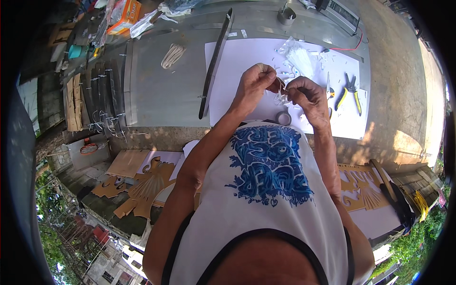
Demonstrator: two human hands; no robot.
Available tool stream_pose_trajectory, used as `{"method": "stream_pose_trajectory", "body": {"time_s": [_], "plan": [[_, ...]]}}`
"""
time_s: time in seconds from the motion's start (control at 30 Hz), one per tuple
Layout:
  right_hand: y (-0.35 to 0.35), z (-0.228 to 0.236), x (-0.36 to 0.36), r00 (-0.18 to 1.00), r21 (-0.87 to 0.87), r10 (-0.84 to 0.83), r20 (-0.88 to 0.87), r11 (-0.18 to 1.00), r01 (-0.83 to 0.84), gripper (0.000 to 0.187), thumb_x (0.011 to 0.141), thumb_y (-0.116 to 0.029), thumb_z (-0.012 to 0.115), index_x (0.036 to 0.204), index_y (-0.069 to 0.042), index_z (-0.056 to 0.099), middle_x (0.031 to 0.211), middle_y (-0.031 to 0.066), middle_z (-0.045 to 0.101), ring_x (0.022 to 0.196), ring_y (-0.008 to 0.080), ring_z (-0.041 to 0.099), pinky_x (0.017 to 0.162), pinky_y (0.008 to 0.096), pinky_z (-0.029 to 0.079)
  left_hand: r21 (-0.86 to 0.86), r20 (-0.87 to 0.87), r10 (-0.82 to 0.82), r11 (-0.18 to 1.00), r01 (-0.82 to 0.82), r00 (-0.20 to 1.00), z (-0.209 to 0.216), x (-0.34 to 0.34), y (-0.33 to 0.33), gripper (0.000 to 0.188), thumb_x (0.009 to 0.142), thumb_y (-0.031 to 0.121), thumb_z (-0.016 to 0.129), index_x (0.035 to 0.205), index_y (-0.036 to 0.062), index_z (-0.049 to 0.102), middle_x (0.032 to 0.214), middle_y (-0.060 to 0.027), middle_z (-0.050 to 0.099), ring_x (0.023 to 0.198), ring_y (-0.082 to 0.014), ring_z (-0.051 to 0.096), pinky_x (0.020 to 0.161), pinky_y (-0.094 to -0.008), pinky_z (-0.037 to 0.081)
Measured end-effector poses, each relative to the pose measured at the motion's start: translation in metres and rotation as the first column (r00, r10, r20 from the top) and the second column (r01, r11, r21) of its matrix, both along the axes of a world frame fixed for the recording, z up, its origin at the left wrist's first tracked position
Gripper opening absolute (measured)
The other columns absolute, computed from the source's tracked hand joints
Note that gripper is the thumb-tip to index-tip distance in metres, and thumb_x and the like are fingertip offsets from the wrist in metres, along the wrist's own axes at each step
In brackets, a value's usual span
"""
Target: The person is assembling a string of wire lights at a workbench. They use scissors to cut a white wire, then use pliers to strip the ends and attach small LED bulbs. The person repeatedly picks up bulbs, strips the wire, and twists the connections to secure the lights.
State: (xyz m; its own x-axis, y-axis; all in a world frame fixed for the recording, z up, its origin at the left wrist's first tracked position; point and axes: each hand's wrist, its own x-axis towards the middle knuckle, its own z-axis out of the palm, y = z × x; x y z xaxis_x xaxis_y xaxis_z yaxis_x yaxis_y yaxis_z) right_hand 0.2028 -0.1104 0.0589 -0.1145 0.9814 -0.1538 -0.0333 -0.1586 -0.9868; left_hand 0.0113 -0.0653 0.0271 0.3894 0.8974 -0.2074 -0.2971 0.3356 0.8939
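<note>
Fingers: both hands pinch with thumb and forefinger curled in; between them sits a small white strip-like piece (281, 90), too small to tell what kind.
Left hand (255, 83): clenched at the fingertips on the left end of the small piece, knuckles up, forearm running down to the lower edge.
Right hand (304, 92): closed the same way on the right end, thumb tip just beside the left hand's thumb.
Position of piece: held above the white sheet (237, 61), over its front middle part, near the front edge of the tabletop (161, 90).
White scraps (289, 71): scattered on the sheet just beyond the hands.
Clear plastic bag (297, 54): on the sheet toward its far edge, white strips inside.
Pliers (349, 90): yellow handles, lying on the right part of the sheet, well apart from the right hand.
Cutter (328, 88): slim tool with yellow handle, between right hand and pliers.
Tape roll (283, 117): grey ring at the front edge of the sheet, below the hands.
Long dark bar (216, 61): lies along the left edge of the sheet, running from far to near.
Bundle of white cord (172, 54): on bare tabletop left of the bar.
Metal can (286, 15): far edge of the tabletop.
Cardboard cutouts (142, 183): below the front edge, at lower left.
</note>
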Motion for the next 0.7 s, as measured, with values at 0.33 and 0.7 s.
{"method": "stream_pose_trajectory", "body": {"time_s": [0.33,0.7], "plan": [[0.002,0.001,-0.006,0.992,-0.037,-0.096,-0.077,0.995,0.093,0.010,0.090,-0.010,0.065,0.091,0.000,0.068,0.079,0.0041,0.066,0.070,0.0090,0.058,0.066,0.0252,0.046,-0.063,-0.056,-0.084,0.995,0.081,0.995,0.018,-0.002,-0.002,0.034,0.100,0.019,0.058,0.125,-0.0027,0.052,0.099,-0.0184,0.070,0.071,-0.0179,0.064,0.066,-0.0300,0.051],[0.006,0.002,-0.010,0.952,-0.101,-0.287,-0.111,0.956,0.276,0.011,0.090,-0.009,0.064,0.089,0.002,0.068,0.079,0.0076,0.069,0.062,0.0100,0.056,0.057,0.0251,0.045,0.443,-0.465,0.156,0.893,0.076,0.872,0.011,0.011,-0.012,0.063,0.077,0.015,0.085,0.127,-0.0023,0.051,0.115,-0.0186,0.070,0.092,-0.0237,0.073,0.083,-0.0348,0.057]]}}
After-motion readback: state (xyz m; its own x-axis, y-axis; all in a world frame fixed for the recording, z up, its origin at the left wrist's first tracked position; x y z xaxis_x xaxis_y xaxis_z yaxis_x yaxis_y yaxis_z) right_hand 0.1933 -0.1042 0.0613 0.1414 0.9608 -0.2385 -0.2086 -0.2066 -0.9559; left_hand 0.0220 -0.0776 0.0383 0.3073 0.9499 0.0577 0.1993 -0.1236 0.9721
